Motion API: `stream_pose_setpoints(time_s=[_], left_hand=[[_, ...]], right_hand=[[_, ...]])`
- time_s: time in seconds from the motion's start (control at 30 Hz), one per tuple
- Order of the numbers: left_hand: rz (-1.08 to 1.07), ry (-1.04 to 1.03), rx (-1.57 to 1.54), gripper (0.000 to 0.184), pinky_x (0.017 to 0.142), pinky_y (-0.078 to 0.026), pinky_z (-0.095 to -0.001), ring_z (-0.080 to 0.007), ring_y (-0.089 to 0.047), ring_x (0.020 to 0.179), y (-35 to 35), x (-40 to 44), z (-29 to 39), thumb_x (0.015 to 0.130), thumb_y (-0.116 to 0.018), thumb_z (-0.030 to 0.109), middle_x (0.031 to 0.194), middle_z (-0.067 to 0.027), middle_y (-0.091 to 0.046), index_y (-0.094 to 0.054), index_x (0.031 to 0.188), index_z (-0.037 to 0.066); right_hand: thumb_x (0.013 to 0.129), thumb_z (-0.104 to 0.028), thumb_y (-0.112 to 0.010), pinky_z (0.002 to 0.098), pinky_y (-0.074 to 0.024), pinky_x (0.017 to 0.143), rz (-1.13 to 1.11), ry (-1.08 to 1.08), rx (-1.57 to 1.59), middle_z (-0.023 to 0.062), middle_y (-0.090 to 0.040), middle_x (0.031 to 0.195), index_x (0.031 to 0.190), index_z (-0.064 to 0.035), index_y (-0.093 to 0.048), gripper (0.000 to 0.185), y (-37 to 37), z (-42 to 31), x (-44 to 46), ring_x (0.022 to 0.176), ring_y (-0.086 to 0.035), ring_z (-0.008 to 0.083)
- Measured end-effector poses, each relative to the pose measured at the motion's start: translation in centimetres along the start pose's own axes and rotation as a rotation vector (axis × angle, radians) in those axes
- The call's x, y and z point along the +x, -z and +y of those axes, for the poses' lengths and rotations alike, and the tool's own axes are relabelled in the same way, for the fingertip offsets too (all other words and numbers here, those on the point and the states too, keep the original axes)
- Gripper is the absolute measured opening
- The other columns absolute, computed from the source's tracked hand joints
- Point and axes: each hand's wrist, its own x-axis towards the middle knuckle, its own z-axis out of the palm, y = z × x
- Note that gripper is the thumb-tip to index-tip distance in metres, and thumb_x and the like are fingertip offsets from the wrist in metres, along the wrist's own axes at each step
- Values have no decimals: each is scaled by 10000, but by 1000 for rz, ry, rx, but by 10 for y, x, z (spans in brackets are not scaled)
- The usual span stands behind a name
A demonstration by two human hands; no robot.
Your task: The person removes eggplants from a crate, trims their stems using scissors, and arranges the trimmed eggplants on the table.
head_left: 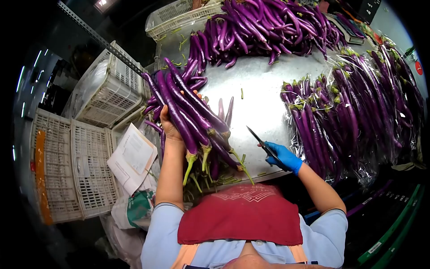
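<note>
Several long purple eggplants (180,114) lie in a bundle across my left hand (169,126), which is bare and wrapped round them from the left. Their green stems (190,167) point down toward my apron. My right hand (283,157), in a blue glove, is closed on dark scissors (255,135) with the pointed tip toward the upper left. The scissors are apart from the bundle, over the metal table (264,96). More eggplants lie beneath and behind the bundle, partly hidden by it.
A large heap of loose eggplants (260,27) covers the table's far side. Eggplants in clear plastic bags (345,107) lie at the right. White crates (96,166) and papers (133,152) are at the left. Cut stem bits (242,93) are scattered on the table.
</note>
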Motion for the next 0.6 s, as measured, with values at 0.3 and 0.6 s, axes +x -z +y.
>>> stream_pose_setpoints(time_s=[0.3,0.6], left_hand=[[28,116,-105,676,1022,-327,-502,-390,-431,1176,23,11,-17,680,-660,360,1221,-251,-475,-472,1208,-17],[56,127,-158,659,1031,-315,-491,-386,-419,1190,21,8,-37,683,-661,354,1244,-243,-462,-481,1208,-2]], right_hand=[[812,-263,-634,351,-458,788,-5,234,-447,181,-586,984,1167,-65,-518,423,-2,-52,-13,895,-585,306],[815,-215,-575,403,-466,708,-35,129,-743,205,-604,886,1098,-68,-543,322,10,-64,-5,797,-585,365]])
